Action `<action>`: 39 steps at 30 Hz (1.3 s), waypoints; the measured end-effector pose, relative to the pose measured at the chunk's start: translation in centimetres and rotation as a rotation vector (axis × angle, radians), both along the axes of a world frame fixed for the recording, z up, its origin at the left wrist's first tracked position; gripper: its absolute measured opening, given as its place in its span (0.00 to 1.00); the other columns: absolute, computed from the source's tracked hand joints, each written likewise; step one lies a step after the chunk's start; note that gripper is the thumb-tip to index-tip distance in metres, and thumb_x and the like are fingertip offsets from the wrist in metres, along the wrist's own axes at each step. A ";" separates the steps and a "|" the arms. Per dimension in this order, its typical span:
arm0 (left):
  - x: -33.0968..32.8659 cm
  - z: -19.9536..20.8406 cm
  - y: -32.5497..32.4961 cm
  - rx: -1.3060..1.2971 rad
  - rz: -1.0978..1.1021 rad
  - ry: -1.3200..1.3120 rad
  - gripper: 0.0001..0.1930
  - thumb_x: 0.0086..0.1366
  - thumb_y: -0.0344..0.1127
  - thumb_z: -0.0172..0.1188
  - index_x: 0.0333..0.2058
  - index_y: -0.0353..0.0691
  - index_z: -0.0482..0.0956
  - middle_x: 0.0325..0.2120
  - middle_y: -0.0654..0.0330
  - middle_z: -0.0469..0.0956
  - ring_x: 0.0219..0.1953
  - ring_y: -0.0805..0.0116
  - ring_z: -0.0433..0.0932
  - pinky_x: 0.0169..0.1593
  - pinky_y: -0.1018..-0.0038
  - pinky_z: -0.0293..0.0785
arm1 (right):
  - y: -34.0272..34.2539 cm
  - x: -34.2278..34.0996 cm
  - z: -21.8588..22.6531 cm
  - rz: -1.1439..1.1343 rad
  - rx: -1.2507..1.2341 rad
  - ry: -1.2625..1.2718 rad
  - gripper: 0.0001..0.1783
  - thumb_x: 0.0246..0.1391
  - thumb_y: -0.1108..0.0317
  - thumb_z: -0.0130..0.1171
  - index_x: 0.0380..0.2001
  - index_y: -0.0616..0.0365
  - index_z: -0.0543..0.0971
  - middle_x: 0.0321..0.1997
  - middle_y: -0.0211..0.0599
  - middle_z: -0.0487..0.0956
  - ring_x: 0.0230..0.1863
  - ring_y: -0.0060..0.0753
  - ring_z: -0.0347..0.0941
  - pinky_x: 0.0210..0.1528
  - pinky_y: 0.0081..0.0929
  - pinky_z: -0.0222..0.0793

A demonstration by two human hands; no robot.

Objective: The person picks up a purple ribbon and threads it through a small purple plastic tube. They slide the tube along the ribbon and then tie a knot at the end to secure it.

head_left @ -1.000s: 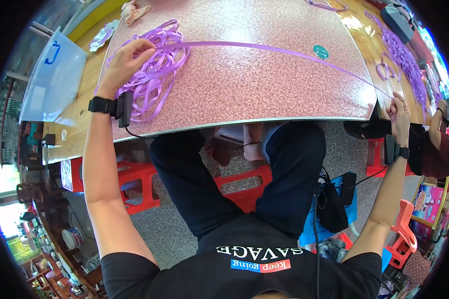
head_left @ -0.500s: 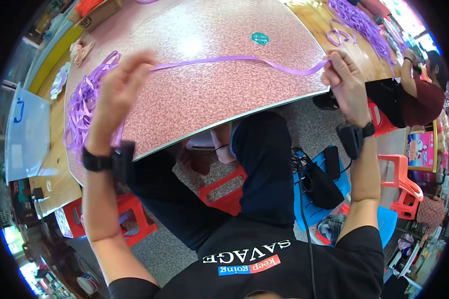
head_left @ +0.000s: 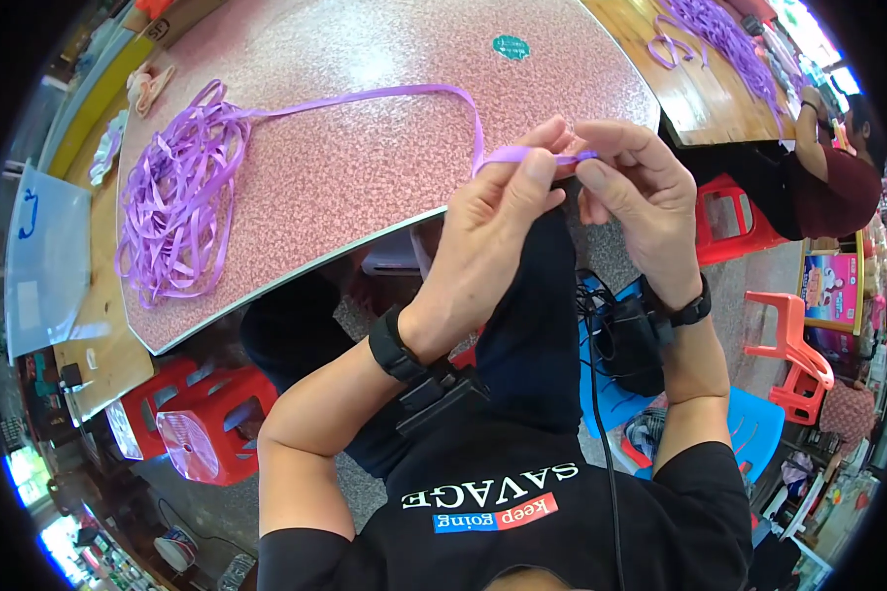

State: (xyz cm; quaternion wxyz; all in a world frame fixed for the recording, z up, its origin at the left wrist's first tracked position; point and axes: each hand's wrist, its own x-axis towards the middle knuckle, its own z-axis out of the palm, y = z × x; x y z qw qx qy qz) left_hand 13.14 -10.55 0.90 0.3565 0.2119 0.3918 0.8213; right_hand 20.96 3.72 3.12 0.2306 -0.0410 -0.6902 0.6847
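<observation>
Both hands meet over the near edge of the pink speckled table (head_left: 335,187). My left hand (head_left: 483,231) pinches a flat purple ribbon (head_left: 394,92) between thumb and fingers. Close beside it, my right hand (head_left: 650,197) grips the ribbon's end, where a small darker purple piece (head_left: 585,155) shows at the fingertips; I cannot make out whether it is a knot or a fitting. From my left hand the ribbon loops up and runs left across the tabletop into a loose tangled heap of the same ribbon (head_left: 179,202).
A round green sticker (head_left: 511,47) is on the tabletop. Another purple ribbon heap (head_left: 719,49) lies on a wooden table at the far right, near a seated person (head_left: 833,192). Red stools (head_left: 217,424) and a blue chair (head_left: 749,433) with black cables stand around me.
My left hand has come from beside the heap over to my right hand. The ribbon, earlier stretched between the hands, now lies slack across the table. My right hand has shifted slightly nearer me.
</observation>
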 end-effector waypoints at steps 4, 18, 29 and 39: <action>-0.6 -0.6 0.0 0.025 -0.022 -0.115 0.21 0.74 0.43 0.51 0.55 0.31 0.74 0.50 0.54 0.78 0.52 0.71 0.76 0.57 0.72 0.71 | -1.0 -0.4 -1.1 -0.035 -0.002 0.061 0.18 0.59 0.76 0.61 0.52 0.66 0.75 0.35 0.32 0.79 0.26 0.13 0.70 0.30 0.16 0.70; -2.7 -0.5 -0.6 0.032 -0.054 -0.289 0.17 0.74 0.41 0.48 0.53 0.34 0.72 0.51 0.51 0.76 0.54 0.62 0.75 0.61 0.62 0.70 | -1.5 -0.3 -2.9 0.016 -0.206 0.114 0.14 0.60 0.76 0.59 0.48 0.67 0.76 0.35 0.33 0.76 0.26 0.16 0.67 0.29 0.20 0.69; -12.8 -0.1 -3.8 0.280 0.296 -0.414 0.13 0.76 0.35 0.41 0.47 0.30 0.66 0.53 0.42 0.72 0.61 0.39 0.67 0.68 0.47 0.63 | 10.4 5.0 -5.1 0.060 -0.879 0.439 0.15 0.66 0.73 0.51 0.52 0.70 0.70 0.40 0.37 0.69 0.31 0.21 0.61 0.34 0.18 0.64; -20.5 -1.6 -7.9 0.298 0.610 -0.396 0.15 0.77 0.39 0.36 0.43 0.30 0.65 0.43 0.46 0.73 0.50 0.47 0.76 0.60 0.52 0.73 | 21.6 12.1 -10.2 -0.018 -0.980 0.518 0.18 0.66 0.76 0.46 0.56 0.75 0.67 0.59 0.55 0.72 0.63 0.46 0.68 0.74 0.50 0.53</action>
